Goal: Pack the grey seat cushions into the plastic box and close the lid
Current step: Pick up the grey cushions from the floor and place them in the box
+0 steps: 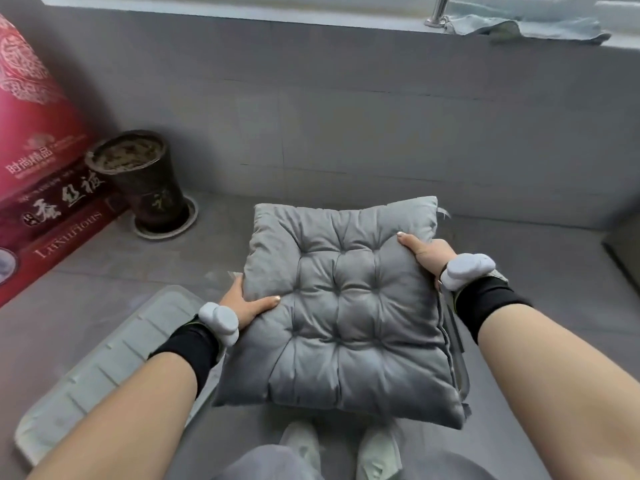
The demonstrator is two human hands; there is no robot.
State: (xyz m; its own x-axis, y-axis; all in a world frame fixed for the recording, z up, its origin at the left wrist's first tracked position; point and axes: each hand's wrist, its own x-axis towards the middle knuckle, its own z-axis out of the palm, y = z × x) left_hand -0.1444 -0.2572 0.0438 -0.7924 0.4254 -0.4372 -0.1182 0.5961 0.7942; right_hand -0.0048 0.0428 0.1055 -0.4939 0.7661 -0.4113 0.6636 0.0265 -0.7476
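A grey tufted cushion (341,306) fills the middle of the view, held up flat between both hands above the grey floor (519,271). The left hand (244,304) clamps the cushion's edge at about 9 o'clock, thumb lying on top and fingers hidden underneath. The right hand (427,254) grips the edge at about 2 o'clock in the same way, thumb pressed on the top face. Each wrist wears a black band with a white lumpy piece on it. Along the cushion's right side, at 3 to 4 o'clock, a clear plastic edge (459,358) peeks out from below it; whether this is the box I cannot tell, since the cushion covers most of it. A pale ribbed lid (100,368) lies flat on the floor at 8 o'clock, partly under the left forearm. At 10 o'clock stands a dark pot (142,181) in a white saucer, just beside a red carton (34,161) with printed lettering. Two pale shoes (341,452) show at 6 o'clock, and a blue cloth (519,29) lies on the ledge at 1 o'clock.
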